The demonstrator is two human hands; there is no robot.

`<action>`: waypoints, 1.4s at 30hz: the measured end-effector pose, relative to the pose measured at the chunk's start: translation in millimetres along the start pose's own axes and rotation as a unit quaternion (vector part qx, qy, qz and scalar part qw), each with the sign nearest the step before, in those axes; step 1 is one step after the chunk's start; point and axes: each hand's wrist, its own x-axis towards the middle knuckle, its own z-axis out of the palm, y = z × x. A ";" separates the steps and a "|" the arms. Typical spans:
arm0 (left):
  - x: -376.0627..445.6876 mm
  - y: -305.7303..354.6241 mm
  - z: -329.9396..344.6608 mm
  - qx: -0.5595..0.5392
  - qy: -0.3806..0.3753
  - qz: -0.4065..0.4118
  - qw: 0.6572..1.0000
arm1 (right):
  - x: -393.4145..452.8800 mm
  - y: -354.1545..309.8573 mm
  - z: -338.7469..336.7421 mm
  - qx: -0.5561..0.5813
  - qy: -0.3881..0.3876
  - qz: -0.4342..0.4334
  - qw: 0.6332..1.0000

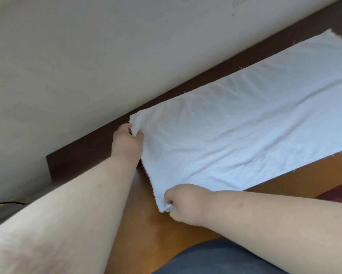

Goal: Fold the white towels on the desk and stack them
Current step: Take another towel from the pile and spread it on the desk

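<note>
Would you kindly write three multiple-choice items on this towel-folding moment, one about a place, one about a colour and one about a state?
1. Where does the left hand hold the white towel?
A. at the corner near the wall
B. at the far end, top right of the view
C. in the middle of the cloth

2. What colour is the bare desk top nearest the person?
A. grey
B. orange-brown
C. green

3. How does the towel lie?
A. rolled into a tube
B. hanging off a hook
C. spread flat along the desk, both near corners pinched

Answers:
1. A, since the left hand pinches the corner beside the dark back edge under the wall.
2. B, as the wood shows warm orange-brown between the arms.
3. C, because the cloth lies open and the right hand pinches the other near corner.
</note>
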 end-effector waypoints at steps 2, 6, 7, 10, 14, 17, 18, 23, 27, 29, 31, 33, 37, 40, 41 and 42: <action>4.3 7.0 4.1 -0.068 0.022 -0.047 0.996 | -5.8 -1.1 1.4 0.006 -0.027 -0.021 0.999; 9.8 22.8 7.6 -0.093 0.020 -0.087 0.992 | -17.0 8.1 -3.2 0.053 -0.007 -0.018 0.998; 11.6 26.0 6.6 -0.067 0.010 -0.073 0.995 | -18.1 11.7 -4.8 0.065 0.006 -0.012 0.998; 16.5 38.4 1.3 -0.003 -0.015 -0.019 1.000 | -27.0 26.9 -9.7 0.124 0.050 0.011 0.991; -0.5 79.9 0.7 -0.007 -0.004 0.050 0.999 | -66.8 61.9 -17.1 0.213 0.108 0.077 0.968; -16.4 124.1 6.2 0.003 0.001 0.105 0.995 | -105.2 92.8 -32.0 0.260 0.146 0.132 0.945; -20.6 139.5 7.8 0.008 0.008 0.114 0.993 | -117.9 102.1 -37.3 0.281 0.164 0.145 0.934; -35.2 210.7 15.7 0.007 0.016 0.130 0.991 | -168.3 139.5 -52.8 0.390 0.226 0.158 0.878; -57.4 268.5 32.4 0.018 0.005 0.150 0.988 | -203.5 165.5 -61.0 0.472 0.243 0.110 0.840; -72.9 299.4 44.7 0.030 0.001 0.155 0.987 | -226.4 183.5 -67.7 0.495 0.254 0.086 0.827; -87.4 330.2 58.9 0.035 0.007 0.158 0.987 | -250.9 204.7 -75.7 0.498 0.256 0.065 0.826; -103.3 360.7 75.2 0.026 0.010 0.146 0.989 | -276.0 228.2 -84.2 0.495 0.255 0.046 0.829; -128.6 419.7 117.7 -0.024 0.007 0.128 0.991 | -316.5 283.3 -100.7 0.494 0.271 0.026 0.826; -134.4 461.0 159.9 -0.025 0.004 0.140 0.990 | -331.8 325.5 -108.7 0.503 0.312 0.045 0.805; -133.3 473.1 174.3 -0.015 0.003 0.150 0.989 | -333.1 338.3 -110.4 0.513 0.329 0.059 0.791; -130.6 484.0 188.7 -0.001 0.000 0.163 0.987 | -332.4 350.3 -112.2 0.526 0.345 0.074 0.774</action>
